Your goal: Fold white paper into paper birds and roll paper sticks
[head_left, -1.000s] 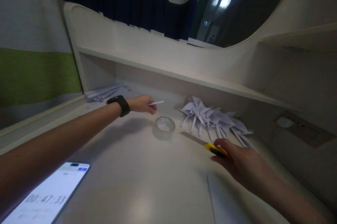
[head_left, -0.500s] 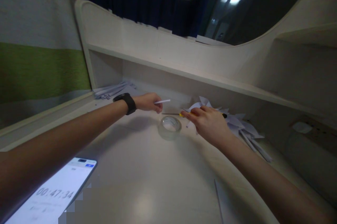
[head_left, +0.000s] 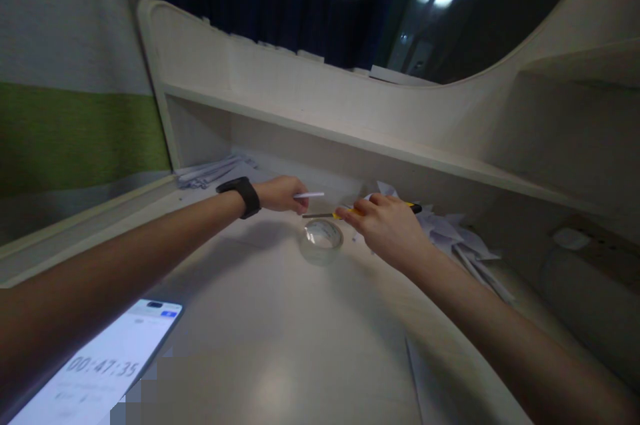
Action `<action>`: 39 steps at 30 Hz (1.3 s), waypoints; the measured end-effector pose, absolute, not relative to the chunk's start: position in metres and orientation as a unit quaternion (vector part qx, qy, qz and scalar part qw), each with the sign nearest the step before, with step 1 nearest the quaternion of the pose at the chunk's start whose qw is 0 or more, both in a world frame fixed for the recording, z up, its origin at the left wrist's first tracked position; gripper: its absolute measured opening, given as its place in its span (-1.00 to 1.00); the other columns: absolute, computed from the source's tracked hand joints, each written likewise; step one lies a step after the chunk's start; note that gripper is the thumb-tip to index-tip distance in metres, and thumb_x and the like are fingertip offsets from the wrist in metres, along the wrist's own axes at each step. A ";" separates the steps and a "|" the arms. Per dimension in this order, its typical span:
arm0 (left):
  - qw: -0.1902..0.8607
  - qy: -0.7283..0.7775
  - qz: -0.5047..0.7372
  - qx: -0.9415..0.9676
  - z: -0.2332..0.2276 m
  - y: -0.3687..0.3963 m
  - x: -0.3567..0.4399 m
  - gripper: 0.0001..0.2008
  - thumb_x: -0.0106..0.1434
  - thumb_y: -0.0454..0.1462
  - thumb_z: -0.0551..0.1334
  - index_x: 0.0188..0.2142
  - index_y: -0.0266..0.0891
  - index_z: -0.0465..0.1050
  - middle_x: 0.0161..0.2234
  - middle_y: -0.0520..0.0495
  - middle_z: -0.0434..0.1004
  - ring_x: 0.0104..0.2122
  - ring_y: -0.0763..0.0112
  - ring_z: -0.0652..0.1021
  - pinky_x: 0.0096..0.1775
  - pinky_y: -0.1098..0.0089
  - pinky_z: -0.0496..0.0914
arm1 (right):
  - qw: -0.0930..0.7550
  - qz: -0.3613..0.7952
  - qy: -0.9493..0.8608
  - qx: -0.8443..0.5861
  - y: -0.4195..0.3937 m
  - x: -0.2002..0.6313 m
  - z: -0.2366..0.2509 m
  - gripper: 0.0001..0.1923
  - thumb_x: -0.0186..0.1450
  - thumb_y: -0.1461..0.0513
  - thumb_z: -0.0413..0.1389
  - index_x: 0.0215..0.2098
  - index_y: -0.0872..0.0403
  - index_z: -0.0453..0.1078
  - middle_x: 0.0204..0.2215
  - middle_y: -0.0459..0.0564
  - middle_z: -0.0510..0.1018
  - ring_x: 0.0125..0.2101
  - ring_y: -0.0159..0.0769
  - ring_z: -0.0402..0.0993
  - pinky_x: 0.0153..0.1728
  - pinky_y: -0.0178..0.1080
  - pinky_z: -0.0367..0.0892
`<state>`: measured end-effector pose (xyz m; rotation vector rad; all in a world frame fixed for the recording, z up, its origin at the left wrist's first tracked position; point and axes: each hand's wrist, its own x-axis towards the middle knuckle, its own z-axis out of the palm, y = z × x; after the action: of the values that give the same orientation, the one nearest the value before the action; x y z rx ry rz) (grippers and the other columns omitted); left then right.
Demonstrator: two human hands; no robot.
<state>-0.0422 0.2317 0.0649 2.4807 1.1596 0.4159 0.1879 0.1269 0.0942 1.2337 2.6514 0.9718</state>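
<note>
My left hand (head_left: pixel 286 194), with a black watch on its wrist, is closed around a thin white paper stick (head_left: pixel 314 195) that juts out to the right. My right hand (head_left: pixel 385 222) grips a yellow and black utility knife (head_left: pixel 416 208). Its long blade (head_left: pixel 319 216) is out and points left, its tip close to my left fingers and just below the stick. Whether the blade touches anything there I cannot tell. Beneath the blade, a roll of clear tape (head_left: pixel 323 253) lies flat on the desk.
White paper sticks (head_left: pixel 213 173) are piled at the back left. Paper scraps (head_left: pixel 453 232) and more sticks (head_left: pixel 483 272) lie behind my right hand. A phone (head_left: pixel 107 365) showing a timer rests at the front left. A low shelf (head_left: pixel 300 124) spans the desk's back.
My right hand has moved slightly left and up with the utility knife, bringing the blade nearer my left fingers. My left hand and the stick have barely moved.
</note>
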 end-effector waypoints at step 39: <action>0.156 0.526 0.239 0.801 0.011 0.247 -0.049 -0.76 0.13 -0.14 0.21 -0.42 -0.30 0.52 -0.53 -0.05 0.50 -0.50 0.36 0.45 -0.48 0.43 0.20 | -0.245 -0.147 0.675 0.681 0.184 0.188 0.006 -0.45 0.17 -0.13 0.11 -0.08 0.09 0.40 -0.54 -0.02 0.54 -0.55 -0.29 0.47 -0.52 -0.33 0.24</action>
<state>-0.0485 0.2471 0.0112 2.2942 1.5068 0.6832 0.1883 0.1836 0.0062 2.5530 2.5307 -0.5519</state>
